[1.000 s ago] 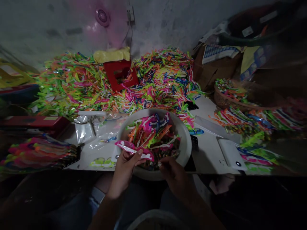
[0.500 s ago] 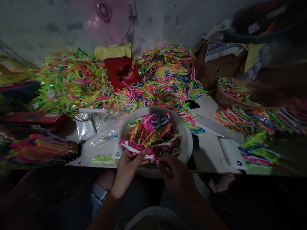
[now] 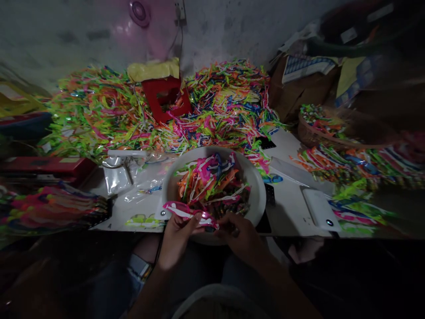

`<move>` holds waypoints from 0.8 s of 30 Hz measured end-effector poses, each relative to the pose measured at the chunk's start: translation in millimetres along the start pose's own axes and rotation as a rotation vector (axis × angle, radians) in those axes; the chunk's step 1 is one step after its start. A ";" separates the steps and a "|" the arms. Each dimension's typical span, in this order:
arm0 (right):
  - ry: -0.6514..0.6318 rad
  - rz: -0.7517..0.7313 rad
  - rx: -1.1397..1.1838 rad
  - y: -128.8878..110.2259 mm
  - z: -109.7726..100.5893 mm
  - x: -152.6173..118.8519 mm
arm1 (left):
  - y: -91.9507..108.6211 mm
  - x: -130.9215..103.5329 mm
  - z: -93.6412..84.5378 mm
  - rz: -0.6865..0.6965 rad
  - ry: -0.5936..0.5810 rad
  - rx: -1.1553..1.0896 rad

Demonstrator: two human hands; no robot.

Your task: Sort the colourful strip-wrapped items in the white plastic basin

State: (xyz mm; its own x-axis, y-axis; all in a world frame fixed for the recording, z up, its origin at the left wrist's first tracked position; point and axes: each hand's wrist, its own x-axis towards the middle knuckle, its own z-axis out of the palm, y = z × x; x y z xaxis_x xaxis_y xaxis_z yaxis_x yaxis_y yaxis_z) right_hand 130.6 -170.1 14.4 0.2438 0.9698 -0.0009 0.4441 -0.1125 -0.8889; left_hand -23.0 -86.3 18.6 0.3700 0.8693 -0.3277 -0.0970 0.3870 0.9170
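A glossy pink plastic piece with a white figure on it lies slantwise over the front rim of a pale round basin. My left hand grips its middle from below, thumb on top. At the piece's right end, the fingers of my right hand are pinched together; the fingertips are dark and partly hidden. Behind both hands, the basin holds a heap of pink, orange, green and blue plastic pieces, with small dark bits at its right side.
Loose bright plastic pieces are piled along the wall around a red box. Bundled pieces lie at left, others at right near a brownish basin. A white phone-like object rests near the front edge.
The view has shifted slightly. The pink piece's left end sits a little lower, and my right-hand fingers have shifted slightly at its right end. My left hand keeps its grip.
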 end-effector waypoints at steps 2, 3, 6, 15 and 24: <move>-0.040 0.035 0.036 -2.4 -1.2 -0.5 | -0.5 -1.5 0.9 -0.017 0.009 -0.012; -0.069 0.047 0.051 -3.8 -2.5 -0.7 | -0.5 -2.7 2.0 -0.015 0.012 -0.017; -0.197 0.022 0.077 -7.0 -8.0 -0.9 | 1.9 -7.9 6.0 0.071 0.041 -0.016; -0.124 -0.091 -0.013 -19.8 5.2 -3.8 | 19.0 -20.0 3.9 0.160 0.024 0.106; -0.366 -0.004 -0.760 -3.7 -19.9 40.0 | 52.9 41.3 -89.0 0.449 0.406 0.584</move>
State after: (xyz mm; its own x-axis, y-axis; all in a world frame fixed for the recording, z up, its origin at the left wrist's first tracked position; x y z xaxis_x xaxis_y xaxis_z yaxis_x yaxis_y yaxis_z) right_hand 155.9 -135.2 26.8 0.0042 0.9648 -0.2630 0.9358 -0.0965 -0.3390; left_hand -95.0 -2.6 33.3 0.0385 0.9891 0.1423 0.3790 -0.1462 0.9138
